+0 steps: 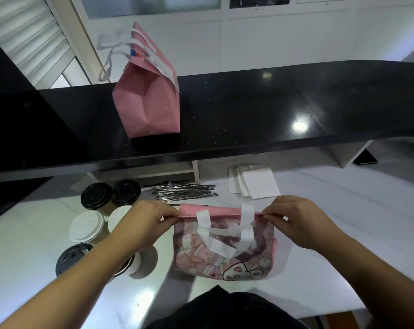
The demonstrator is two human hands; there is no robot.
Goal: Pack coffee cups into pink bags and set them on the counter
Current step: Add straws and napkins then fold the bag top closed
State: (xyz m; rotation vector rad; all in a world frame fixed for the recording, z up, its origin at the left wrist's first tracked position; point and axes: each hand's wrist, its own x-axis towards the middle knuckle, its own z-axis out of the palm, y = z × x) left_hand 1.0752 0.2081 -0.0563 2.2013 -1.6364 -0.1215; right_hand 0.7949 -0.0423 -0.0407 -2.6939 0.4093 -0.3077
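A pink bag [225,255] with a cartoon print and white handles stands on the white worktop in front of me. My left hand [149,222] pinches the left end of its folded top edge, and my right hand [296,219] pinches the right end. Its contents are hidden. A second pink bag [149,98], top folded shut, stands on the raised black counter [272,110]. Several coffee cups sit to the left on the worktop: black-lidded cups [96,195] at the back, white-lidded cups [86,226] in the middle, another black-lidded cup [70,260] nearest me.
A bundle of wrapped straws [184,192] lies behind the bag, with white paper napkins [255,182] to its right. The black counter runs across above the white worktop [343,233]. A dark garment shows at the bottom edge.
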